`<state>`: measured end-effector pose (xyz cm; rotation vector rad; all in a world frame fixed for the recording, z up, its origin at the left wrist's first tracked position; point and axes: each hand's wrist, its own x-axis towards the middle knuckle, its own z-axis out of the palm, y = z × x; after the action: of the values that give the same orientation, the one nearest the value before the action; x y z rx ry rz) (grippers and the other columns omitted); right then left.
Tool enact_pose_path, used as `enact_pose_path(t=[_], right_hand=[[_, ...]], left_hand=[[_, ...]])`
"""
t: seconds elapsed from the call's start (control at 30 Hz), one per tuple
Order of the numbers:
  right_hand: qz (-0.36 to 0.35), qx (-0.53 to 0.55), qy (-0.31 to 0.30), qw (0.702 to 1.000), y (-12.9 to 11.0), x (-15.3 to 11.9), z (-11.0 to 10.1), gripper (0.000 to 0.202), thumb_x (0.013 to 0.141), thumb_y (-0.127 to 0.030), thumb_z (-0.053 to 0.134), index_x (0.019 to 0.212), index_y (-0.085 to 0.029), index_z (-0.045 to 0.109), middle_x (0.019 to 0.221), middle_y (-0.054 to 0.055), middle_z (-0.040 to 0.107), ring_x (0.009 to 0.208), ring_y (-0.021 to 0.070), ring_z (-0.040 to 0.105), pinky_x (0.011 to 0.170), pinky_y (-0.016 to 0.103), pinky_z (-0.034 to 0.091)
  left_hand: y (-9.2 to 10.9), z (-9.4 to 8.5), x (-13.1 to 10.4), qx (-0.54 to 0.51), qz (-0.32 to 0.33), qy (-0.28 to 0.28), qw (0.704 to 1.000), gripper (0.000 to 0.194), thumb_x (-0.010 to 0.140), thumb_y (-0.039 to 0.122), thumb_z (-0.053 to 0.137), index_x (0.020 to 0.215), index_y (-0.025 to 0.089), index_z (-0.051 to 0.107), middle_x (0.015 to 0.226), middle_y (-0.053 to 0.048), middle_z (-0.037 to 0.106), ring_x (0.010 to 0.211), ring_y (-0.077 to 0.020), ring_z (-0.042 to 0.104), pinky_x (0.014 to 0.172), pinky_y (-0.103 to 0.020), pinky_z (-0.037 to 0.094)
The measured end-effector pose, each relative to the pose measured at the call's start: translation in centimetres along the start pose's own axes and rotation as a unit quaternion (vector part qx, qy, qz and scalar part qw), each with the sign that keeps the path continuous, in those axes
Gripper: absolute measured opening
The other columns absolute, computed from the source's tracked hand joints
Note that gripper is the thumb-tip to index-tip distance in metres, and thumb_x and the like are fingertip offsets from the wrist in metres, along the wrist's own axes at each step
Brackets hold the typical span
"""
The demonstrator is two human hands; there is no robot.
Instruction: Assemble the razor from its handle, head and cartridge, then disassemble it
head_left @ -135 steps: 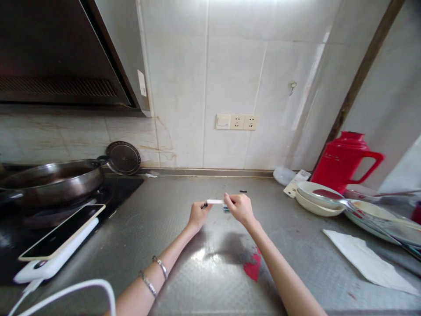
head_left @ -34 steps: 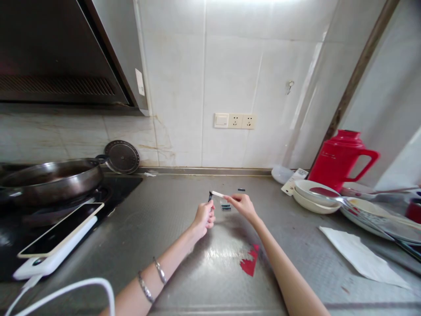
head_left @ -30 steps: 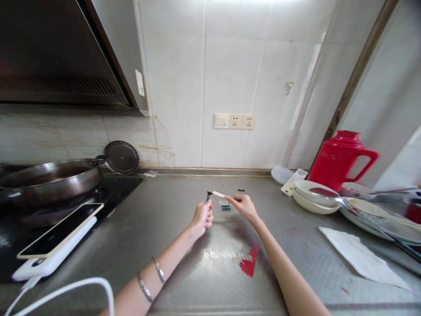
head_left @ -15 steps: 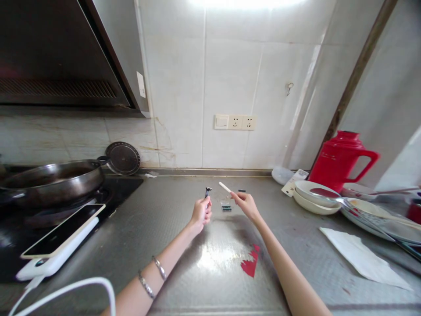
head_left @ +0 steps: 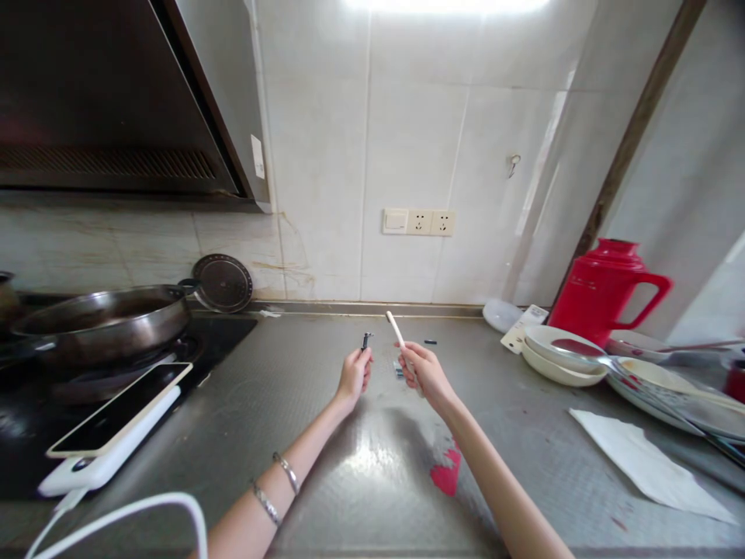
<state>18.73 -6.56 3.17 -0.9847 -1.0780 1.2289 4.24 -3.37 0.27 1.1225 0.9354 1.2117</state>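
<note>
My left hand (head_left: pixel 354 373) is closed around a small dark tool (head_left: pixel 365 340) with a metallic tip, held upright above the counter. To its right, my right hand (head_left: pixel 424 371) grips a thin white stick (head_left: pixel 395 329) that points up and to the left. The two hands are apart. Small dark pieces (head_left: pixel 399 370) lie on the metal counter (head_left: pixel 326 497), partly hidden behind my right hand. Another small dark piece (head_left: pixel 431 342) lies farther back. A torn red scrap (head_left: pixel 446 473) is beside my right forearm.
On the left, a steel pan (head_left: pixel 110 322) sits on the black stove, with a phone (head_left: pixel 122 411) on a white device and a white cable. At the right are a red thermos (head_left: pixel 599 291), stacked bowls (head_left: pixel 562 369), plates and a white napkin (head_left: pixel 646 466).
My right hand has shifted slightly left and down, and the white stick stands more upright, with its lower end now inside the hand. The view has shifted slightly.
</note>
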Motion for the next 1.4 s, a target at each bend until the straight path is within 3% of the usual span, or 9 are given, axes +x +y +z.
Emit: enact_pose_path(t=[0.17, 0.4, 0.53, 0.67, 0.83, 1.1, 1.23, 1.33, 1.4], right_hand=[[-0.007, -0.040, 0.035, 0.999, 1.2, 0.4, -0.1, 0.045, 0.065, -0.042, 0.058, 0.102, -0.016, 0.052, 0.052, -0.008, 0.044, 0.032, 0.0022, 0.029, 0.030, 0.015, 0.021], [-0.023, -0.010, 0.018, 1.000, 1.7, -0.5, 1.2, 0.061, 0.072, -0.042, 0.054, 0.128, -0.023, 0.039, 0.048, -0.011, 0.039, 0.029, 0.0018, 0.025, 0.030, 0.013, 0.017], [0.032, 0.055, -0.014, 0.998, 1.7, -1.8, 2.6, 0.064, 0.072, -0.041, 0.056, 0.130, -0.024, 0.038, 0.048, -0.011, 0.038, 0.031, 0.0012, 0.023, 0.031, 0.013, 0.013], [0.060, 0.103, -0.016, 0.993, 1.5, -3.7, 4.1, 0.070, 0.071, -0.043, 0.058, 0.134, -0.024, 0.034, 0.048, -0.012, 0.036, 0.031, 0.0010, 0.021, 0.032, 0.014, 0.010], [0.056, 0.120, 0.005, 0.991, 1.0, -4.2, 4.4, 0.072, 0.070, -0.042, 0.059, 0.134, -0.025, 0.034, 0.048, -0.011, 0.036, 0.031, 0.0014, 0.022, 0.032, 0.014, 0.009], [0.056, 0.083, 0.005, 0.995, 2.2, -5.0, 5.9, 0.075, 0.069, -0.047, 0.059, 0.136, -0.024, 0.033, 0.048, -0.011, 0.036, 0.031, 0.0016, 0.021, 0.032, 0.015, 0.012], [-0.029, 0.021, 0.009, 0.999, 1.9, -4.1, 5.4, 0.069, 0.074, -0.048, 0.053, 0.136, -0.023, 0.033, 0.052, -0.009, 0.037, 0.034, 0.0035, 0.023, 0.033, 0.017, 0.016], [-0.147, -0.090, 0.023, 0.985, 1.4, -1.5, 2.9, 0.060, 0.080, -0.044, 0.046, 0.135, -0.021, 0.037, 0.055, -0.007, 0.037, 0.041, 0.0064, 0.029, 0.039, 0.019, 0.024], [-0.201, -0.197, 0.030, 0.959, 1.3, 0.4, 0.8, 0.053, 0.083, -0.040, 0.041, 0.131, -0.019, 0.043, 0.058, -0.004, 0.041, 0.048, 0.0084, 0.034, 0.046, 0.020, 0.030]], left_hand=[[-0.6, -0.7, 0.7, 0.062, 0.039, 0.045, 0.996, 0.029, 0.074, 0.047, 0.049, 0.067, 0.018, 0.046, 0.046, 0.009, 0.031, 0.035, -0.0043, 0.024, 0.036, -0.018, 0.015], [-1.4, -1.4, 1.1, 0.110, 0.122, 0.029, 0.986, 0.034, 0.082, 0.046, 0.040, 0.085, 0.017, 0.057, 0.051, 0.006, 0.036, 0.043, -0.0081, 0.030, 0.043, -0.019, 0.022], [-1.1, -1.2, 0.7, 0.135, 0.159, 0.038, 0.977, 0.028, 0.082, 0.042, 0.042, 0.079, 0.017, 0.057, 0.052, 0.005, 0.039, 0.048, -0.0096, 0.036, 0.048, -0.019, 0.027], [-0.6, -0.9, 0.4, 0.123, 0.138, 0.072, 0.980, 0.022, 0.080, 0.038, 0.045, 0.074, 0.019, 0.054, 0.055, 0.004, 0.044, 0.052, -0.0109, 0.040, 0.051, -0.020, 0.029], [-0.4, -0.9, 0.3, 0.162, 0.193, 0.089, 0.964, 0.021, 0.081, 0.033, 0.042, 0.070, 0.019, 0.053, 0.062, 0.001, 0.051, 0.060, -0.0130, 0.046, 0.057, -0.020, 0.032], [-0.6, -0.9, 0.4, 0.165, 0.202, 0.106, 0.959, 0.020, 0.081, 0.032, 0.044, 0.068, 0.019, 0.052, 0.066, 0.000, 0.053, 0.066, -0.0135, 0.048, 0.060, -0.020, 0.035], [-0.6, -0.8, 0.4, 0.083, 0.155, 0.072, 0.982, 0.022, 0.079, 0.037, 0.045, 0.071, 0.018, 0.052, 0.056, 0.004, 0.042, 0.048, -0.0083, 0.038, 0.045, -0.018, 0.029], [-0.3, -0.5, 0.2, -0.025, 0.060, -0.002, 0.998, 0.029, 0.078, 0.045, 0.045, 0.078, 0.017, 0.053, 0.049, 0.008, 0.030, 0.036, -0.0047, 0.023, 0.035, -0.017, 0.016], [-0.1, -0.4, 0.1, -0.081, 0.017, -0.043, 0.996, 0.033, 0.076, 0.049, 0.048, 0.081, 0.016, 0.053, 0.049, 0.009, 0.027, 0.034, -0.0034, 0.019, 0.033, -0.016, 0.011]])
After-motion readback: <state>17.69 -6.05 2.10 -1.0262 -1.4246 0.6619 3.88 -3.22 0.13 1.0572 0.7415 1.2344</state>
